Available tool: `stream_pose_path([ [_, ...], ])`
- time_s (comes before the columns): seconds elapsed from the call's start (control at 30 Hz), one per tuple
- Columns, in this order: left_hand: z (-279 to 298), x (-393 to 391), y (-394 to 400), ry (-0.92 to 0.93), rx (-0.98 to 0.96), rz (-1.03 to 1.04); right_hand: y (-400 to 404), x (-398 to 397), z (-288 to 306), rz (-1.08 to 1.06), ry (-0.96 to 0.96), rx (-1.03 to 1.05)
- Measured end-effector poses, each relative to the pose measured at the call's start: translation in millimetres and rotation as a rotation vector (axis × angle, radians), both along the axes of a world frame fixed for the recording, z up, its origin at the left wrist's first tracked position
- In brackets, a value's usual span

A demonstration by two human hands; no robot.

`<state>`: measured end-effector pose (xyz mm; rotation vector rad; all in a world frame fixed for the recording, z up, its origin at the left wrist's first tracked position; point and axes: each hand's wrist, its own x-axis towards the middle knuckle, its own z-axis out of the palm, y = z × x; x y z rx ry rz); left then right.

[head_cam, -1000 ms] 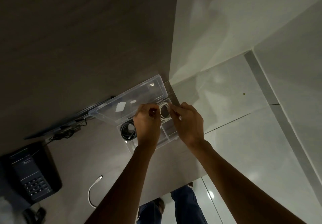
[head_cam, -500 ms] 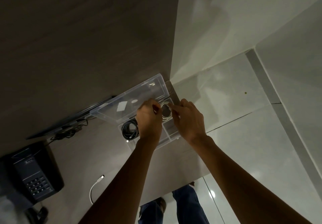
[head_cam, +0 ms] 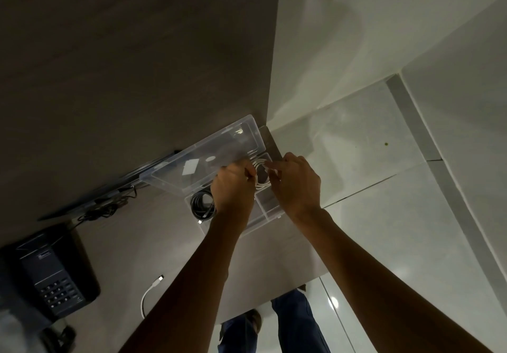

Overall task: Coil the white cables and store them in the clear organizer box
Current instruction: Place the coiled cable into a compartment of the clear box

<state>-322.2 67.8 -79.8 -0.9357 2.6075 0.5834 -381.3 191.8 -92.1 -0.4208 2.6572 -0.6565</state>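
white coil held over the far compartment of the clear box, both hands pinching it

the left hand [head_cam: 233, 188] and right hand [head_cam: 295, 185] each have their grip clamped on the coiled white cable [head_cam: 259, 173], which sits just above or inside the right far compartment of the clear organizer box [head_cam: 267, 212] (i cannot tell if it touches the bottom). if the fingers let go too early, i think the springy loops may open and climb over the divider. the raised lid [head_cam: 203, 166] stands close behind the hands and could be knocked. a black cable coil [head_cam: 202, 205] already fills the left compartment. a second white cable [head_cam: 149, 293] lies uncoiled on the table [head_cam: 131, 243], near the dark telephone [head_cam: 49, 273].
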Motion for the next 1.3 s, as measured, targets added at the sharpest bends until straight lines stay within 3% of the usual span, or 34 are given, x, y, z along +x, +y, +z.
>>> stream_pose_path([
  [0.2,1.4,-3.9,-10.3,-0.035,-0.015,-0.149,-0.9,-1.8,-1.5,-0.016,-0.012,0.021],
  [0.33,0.3,2.5,-7.0,0.073,0.050,-0.125,-0.7,1.5,-1.9,-0.043,0.000,0.013],
  [0.6,-8.9,8.7,-13.6,-0.175,0.235,-0.203,0.6,1.6,-5.0,-0.064,-0.011,-0.024],
  [0.7,-7.6,3.4,-11.3,-0.003,0.230,-0.081,1.1,2.2,-5.2,-0.059,-0.019,-0.032],
  [0.83,-3.3,16.2,-1.0,0.074,0.235,-0.002,1.7,2.6,-3.7,-0.049,-0.002,-0.043],
  [1.0,-8.1,21.5,11.2,0.323,0.088,-0.102,1.7,2.6,-6.1,-0.052,-0.020,-0.042],
  [1.2,-6.7,19.3,9.1,0.330,0.130,-0.150,2.1,4.1,-8.3,-0.068,-0.021,-0.041],
  [1.3,-6.2,15.2,4.2,0.208,0.079,-0.165,1.2,5.0,-7.7,-0.073,-0.029,-0.047],
])
